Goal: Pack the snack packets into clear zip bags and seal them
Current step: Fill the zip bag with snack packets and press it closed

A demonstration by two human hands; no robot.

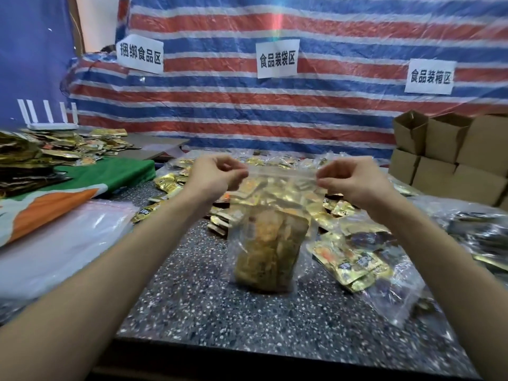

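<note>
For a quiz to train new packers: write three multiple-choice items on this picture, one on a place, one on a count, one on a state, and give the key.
1. Where do the brown cardboard boxes stand?
A. At the far right
B. On the green cloth at the left
C. In front of the bag

2. How many white paper signs hang on the red, white and blue striped tarpaulin?
A. Two
B. Three
C. Five

3. How is the clear plastic zip bag of gold snack packets held?
A. By one hand, at its bottom
B. Lying flat, untouched
C. Upright, both hands pinching its top strip

Key: 1 A, the boxes are stacked at the right edge; 2 B, three signs show side by side; 3 C, the left hand and the right hand each pinch one end of the strip.
</note>
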